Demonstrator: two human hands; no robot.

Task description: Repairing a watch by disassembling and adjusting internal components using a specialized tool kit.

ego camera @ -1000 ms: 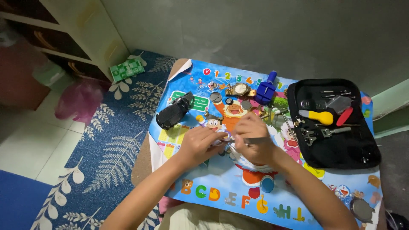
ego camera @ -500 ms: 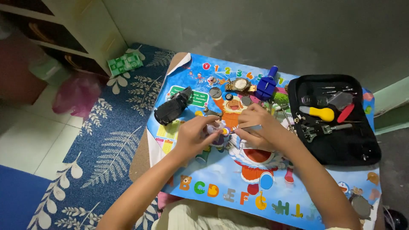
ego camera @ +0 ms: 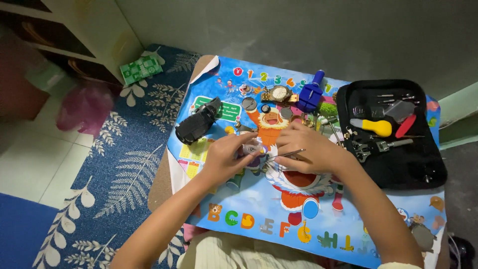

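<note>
the left hand [ego camera: 226,158] pinches a small grey watch part [ego camera: 249,148], probably a case or movement, between thumb and fingertips, holding it just above the colourful cartoon play mat [ego camera: 249,219] near the mat's middle. the right hand [ego camera: 311,149] is closed around thin metal tweezers [ego camera: 285,155], whose tips point left toward the part and seem to touch or nearly touch it; the contact itself is too small to tell.

the part looks light, rigid and smooth, so it could slip easily, and anything inside it is likely fragile. it is best gripped by its outer edge, as the left fingers do now, leaving the face free for the tweezers. the tweezers are stiff but springy, and a light squeeze near the middle should be enough.

the left fingers are curled in tight, with little gap beyond the part itself. the right fingers are bunched closed on the tweezers, none spread.

further up the mat lie a gold wristwatch [ego camera: 279,93], a blue watch tool [ego camera: 311,93], a few small round parts, and a black watch with its strap [ego camera: 196,123] to the left. an open black tool case [ego camera: 423,164] on the right holds a yellow-handled tool [ego camera: 372,126], a red pick and metal tools.
</note>
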